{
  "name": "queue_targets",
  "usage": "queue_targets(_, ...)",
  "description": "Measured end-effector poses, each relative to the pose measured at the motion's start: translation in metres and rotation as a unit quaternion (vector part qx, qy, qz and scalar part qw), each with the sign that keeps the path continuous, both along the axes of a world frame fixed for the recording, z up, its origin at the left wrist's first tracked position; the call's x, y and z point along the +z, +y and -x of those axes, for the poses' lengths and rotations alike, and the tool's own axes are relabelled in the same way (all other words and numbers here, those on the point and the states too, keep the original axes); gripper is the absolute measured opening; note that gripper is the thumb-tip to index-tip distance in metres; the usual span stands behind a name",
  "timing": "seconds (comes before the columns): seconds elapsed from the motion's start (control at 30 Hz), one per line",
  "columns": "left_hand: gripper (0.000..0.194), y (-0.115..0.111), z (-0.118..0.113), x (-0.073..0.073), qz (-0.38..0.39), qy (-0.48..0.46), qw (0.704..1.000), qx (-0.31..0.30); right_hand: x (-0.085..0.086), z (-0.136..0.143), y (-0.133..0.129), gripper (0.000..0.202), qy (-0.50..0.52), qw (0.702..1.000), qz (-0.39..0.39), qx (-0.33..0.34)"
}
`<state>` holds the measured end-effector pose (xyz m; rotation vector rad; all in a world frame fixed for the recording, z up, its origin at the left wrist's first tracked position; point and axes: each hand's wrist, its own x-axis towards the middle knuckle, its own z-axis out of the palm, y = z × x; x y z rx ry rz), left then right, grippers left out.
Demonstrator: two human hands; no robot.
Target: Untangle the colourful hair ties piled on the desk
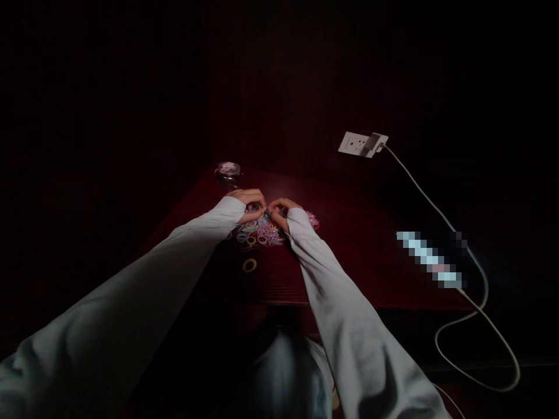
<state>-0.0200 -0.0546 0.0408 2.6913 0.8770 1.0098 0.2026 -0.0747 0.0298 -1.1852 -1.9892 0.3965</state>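
Observation:
A heap of small, many-coloured hair ties (266, 237) lies on the dark red table. Both my hands are over its far side, fingertips nearly meeting. My left hand (252, 201) is closed in a pinch, thumb against fingers. Facing it, my right hand (282, 210) is pinched too. Whatever sits between the fingertips is too small and dim to make out. One yellow hair tie (249, 265) lies apart, nearer to me. Just beyond my left hand stands a round clear jar (229, 169) with a pink and white top.
Something pink and shiny (312, 219) lies right of my right wrist. On the wall is a white socket (354, 144) with a charger plugged in. Its cable (421, 187) loops down past a blurred-out device (430, 259) on the table's right side. The table's front edge (279, 303) is near me.

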Motion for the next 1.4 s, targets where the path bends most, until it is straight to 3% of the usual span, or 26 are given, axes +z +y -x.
queue_targets(0.4, 0.018, 0.006, -0.001, -0.006, 0.011, -0.021, 1.000, -0.006, -0.001, -0.001, 0.000, 0.011, 0.011, 1.000, 0.002, -0.011)
queue_targets(0.93, 0.020, 0.002, 0.002, -0.004, 0.008, 0.009, 1.000, 0.021, -0.001, -0.001, 0.000, 0.006, -0.008, 0.999, -0.031, 0.030)
queue_targets(1.23, 0.011, 0.013, -0.003, -0.016, 0.005, -0.030, 0.998, 0.058, 0.000, -0.002, 0.002, 0.003, -0.008, 1.000, -0.026, 0.006)
queue_targets(1.4, 0.013, 0.009, 0.002, -0.008, 0.028, -0.010, 0.999, 0.024, 0.000, 0.000, 0.001, 0.006, 0.002, 0.999, -0.026, -0.019)
